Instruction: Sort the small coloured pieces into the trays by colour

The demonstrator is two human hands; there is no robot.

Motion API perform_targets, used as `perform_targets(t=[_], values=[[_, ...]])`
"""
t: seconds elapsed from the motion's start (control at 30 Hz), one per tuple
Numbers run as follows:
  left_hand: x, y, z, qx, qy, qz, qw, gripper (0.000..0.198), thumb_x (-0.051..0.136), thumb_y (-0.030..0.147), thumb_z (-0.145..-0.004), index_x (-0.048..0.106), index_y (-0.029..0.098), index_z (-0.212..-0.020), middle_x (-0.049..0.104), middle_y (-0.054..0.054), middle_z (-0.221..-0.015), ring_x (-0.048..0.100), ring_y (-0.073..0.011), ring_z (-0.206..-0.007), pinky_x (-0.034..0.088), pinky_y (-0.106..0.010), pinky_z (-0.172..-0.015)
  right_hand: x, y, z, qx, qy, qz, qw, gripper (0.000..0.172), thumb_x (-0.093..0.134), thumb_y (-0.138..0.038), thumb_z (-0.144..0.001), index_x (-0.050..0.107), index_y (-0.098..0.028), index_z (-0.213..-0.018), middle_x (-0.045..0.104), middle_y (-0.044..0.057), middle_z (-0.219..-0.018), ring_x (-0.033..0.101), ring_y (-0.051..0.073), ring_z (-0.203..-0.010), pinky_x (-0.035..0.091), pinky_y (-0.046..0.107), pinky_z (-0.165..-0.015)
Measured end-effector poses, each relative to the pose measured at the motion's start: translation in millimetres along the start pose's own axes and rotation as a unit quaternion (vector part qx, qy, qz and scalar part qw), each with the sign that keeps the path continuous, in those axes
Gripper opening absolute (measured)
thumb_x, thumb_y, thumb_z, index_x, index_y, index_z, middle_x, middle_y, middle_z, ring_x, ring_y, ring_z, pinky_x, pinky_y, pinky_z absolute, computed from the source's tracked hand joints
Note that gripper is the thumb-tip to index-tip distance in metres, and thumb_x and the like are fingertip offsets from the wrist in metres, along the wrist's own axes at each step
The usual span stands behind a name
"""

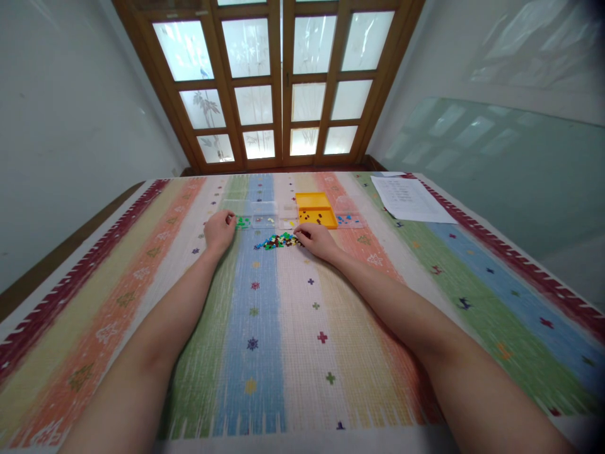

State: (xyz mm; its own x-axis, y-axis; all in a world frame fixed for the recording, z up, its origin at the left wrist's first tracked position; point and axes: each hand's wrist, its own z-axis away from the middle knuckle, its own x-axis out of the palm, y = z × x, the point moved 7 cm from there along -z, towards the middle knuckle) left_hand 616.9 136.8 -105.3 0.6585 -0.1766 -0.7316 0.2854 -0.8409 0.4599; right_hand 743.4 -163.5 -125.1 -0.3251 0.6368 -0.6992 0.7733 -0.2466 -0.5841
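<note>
A loose pile of small coloured pieces (280, 241), green, blue, brown, yellow and white, lies on the striped tablecloth. My right hand (319, 241) is at the pile's right edge, its thumb and fingers pinched together; whatever is between them is too small to make out. My left hand (219, 232) rests with curled fingers at the left side of a clear box with green pieces (242, 222); its fingertips are partly hidden. Behind the pile stand a clear box with a few pale pieces (263, 222), an open yellow box (316, 200) holding brown pieces, and a clear box with blue pieces (348, 220).
Printed paper sheets (409, 198) lie at the back right of the tablecloth (302, 353). Wooden doors with glass panes (283, 82) rise behind the table. White walls flank it, with a pale glossy panel (496, 176) on the right.
</note>
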Motion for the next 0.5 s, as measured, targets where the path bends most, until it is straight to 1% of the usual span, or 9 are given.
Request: perform_targets(t=[0.1,0.23,0.4,0.5], values=[[-4.4,-17.7,-3.2,-0.039,0.013,-0.007,0.999,0.013,0.062,0.029,-0.090,0.074,0.024,-0.093,0.069,-0.006,-0.082,0.059,-0.0253,-0.080,0.038,-0.032,-0.072,0.4,-1.0,0.1,0.001,-0.007,-0.001,1.000,0.016,0.060,-0.021,-0.098,0.076,-0.020,-0.098,0.077,0.006,-0.098,0.067,0.021,-0.090,0.047,0.031,-0.083],[-1.8,-22.8,-3.4,-0.043,0.009,-0.019,0.999,0.016,0.062,0.030,-0.090,0.076,0.023,-0.095,0.071,-0.007,-0.085,0.060,-0.0255,-0.080,0.038,-0.032,-0.071,0.3,-2.3,0.2,0.002,-0.012,-0.001,1.000,0.017,0.059,-0.022,-0.098,0.076,-0.020,-0.098,0.077,0.006,-0.098,0.067,0.021,-0.091,0.048,0.031,-0.084],[2.4,-15.5,-2.2,-0.026,0.002,-0.015,1.000,0.019,0.061,0.030,-0.091,0.077,0.023,-0.098,0.071,-0.008,-0.086,0.062,-0.0264,-0.081,0.040,-0.034,-0.073,1.1,-2.0,0.1,-0.001,-0.013,0.000,1.000,0.017,0.059,-0.021,-0.098,0.076,-0.020,-0.099,0.077,0.007,-0.099,0.068,0.022,-0.092,0.047,0.031,-0.083],[8.4,1.8,1.8,0.020,-0.035,0.019,0.999,0.020,0.061,0.030,-0.092,0.077,0.022,-0.100,0.072,-0.008,-0.088,0.063,-0.0260,-0.083,0.044,-0.034,-0.077,2.1,-0.4,0.1,0.002,-0.014,0.004,1.000,0.017,0.059,-0.021,-0.098,0.077,-0.020,-0.099,0.078,0.006,-0.100,0.068,0.022,-0.093,0.047,0.031,-0.084]])
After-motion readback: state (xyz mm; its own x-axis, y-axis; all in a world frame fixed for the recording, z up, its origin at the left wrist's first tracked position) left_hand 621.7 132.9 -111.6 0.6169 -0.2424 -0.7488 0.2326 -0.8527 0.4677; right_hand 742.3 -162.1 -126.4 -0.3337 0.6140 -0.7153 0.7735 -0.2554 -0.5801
